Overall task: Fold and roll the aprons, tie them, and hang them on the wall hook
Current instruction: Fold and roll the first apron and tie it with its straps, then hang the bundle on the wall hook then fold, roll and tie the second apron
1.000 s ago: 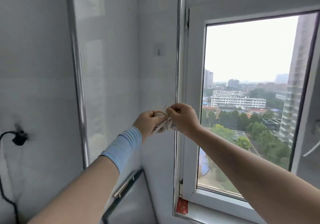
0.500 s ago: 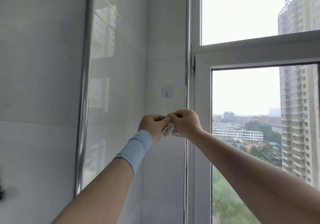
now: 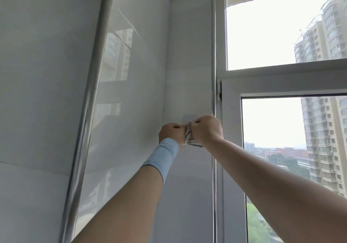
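A person's left hand and right hand, both fists curled tight, grip a small bundle of pale, creased cloth between them. They hold it high against the white tiled wall, just beside the window frame. Most of the cloth is hidden by the knuckles. The left wrist wears a blue band.

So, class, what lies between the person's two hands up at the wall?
In the head view, a bunched pale cloth strap sits between the left hand and right hand; both grip it.
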Demonstrator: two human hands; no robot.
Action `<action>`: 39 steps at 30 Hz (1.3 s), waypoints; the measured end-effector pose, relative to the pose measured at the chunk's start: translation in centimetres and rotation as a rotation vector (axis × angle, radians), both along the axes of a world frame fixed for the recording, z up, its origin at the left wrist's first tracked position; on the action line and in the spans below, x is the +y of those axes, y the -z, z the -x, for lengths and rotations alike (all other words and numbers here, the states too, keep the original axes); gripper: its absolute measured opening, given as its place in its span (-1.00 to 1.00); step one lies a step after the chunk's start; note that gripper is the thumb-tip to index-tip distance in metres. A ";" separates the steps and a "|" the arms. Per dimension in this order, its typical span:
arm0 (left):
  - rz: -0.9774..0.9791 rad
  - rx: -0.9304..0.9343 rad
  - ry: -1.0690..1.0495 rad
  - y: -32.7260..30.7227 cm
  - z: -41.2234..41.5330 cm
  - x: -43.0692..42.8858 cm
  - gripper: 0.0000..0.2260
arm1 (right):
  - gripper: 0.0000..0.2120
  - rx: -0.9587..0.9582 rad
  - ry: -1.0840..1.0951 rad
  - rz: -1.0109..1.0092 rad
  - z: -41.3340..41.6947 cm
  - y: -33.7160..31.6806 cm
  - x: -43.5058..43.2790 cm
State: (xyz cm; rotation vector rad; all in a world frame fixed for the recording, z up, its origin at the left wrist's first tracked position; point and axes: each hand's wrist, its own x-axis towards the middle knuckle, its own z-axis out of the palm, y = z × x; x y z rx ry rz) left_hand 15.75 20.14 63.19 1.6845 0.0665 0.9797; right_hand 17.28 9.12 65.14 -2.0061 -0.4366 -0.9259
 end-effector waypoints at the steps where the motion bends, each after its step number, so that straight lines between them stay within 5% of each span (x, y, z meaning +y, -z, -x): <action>1: 0.010 0.013 0.012 -0.3 -0.4 0.0 -0.71 | -0.72 0.015 0.030 -0.006 -0.2 -0.3 0.1; 12: 0.025 0.031 0.119 0.9 -1.2 0.2 -0.77 | -0.75 0.138 0.094 0.057 -1.2 0.1 0.1; 21: -0.488 -0.027 0.056 4.8 0.5 1.6 -0.77 | -0.60 -0.026 -0.046 0.149 0.7 3.0 -0.2; 28: -0.534 0.021 -0.035 5.9 -0.1 2.1 -0.84 | -0.68 -0.327 0.097 0.568 -0.5 7.7 -1.7; 39: -0.571 -0.049 -0.117 7.5 0.5 1.8 -0.72 | -0.62 -0.290 0.018 0.582 -0.6 9.6 -2.0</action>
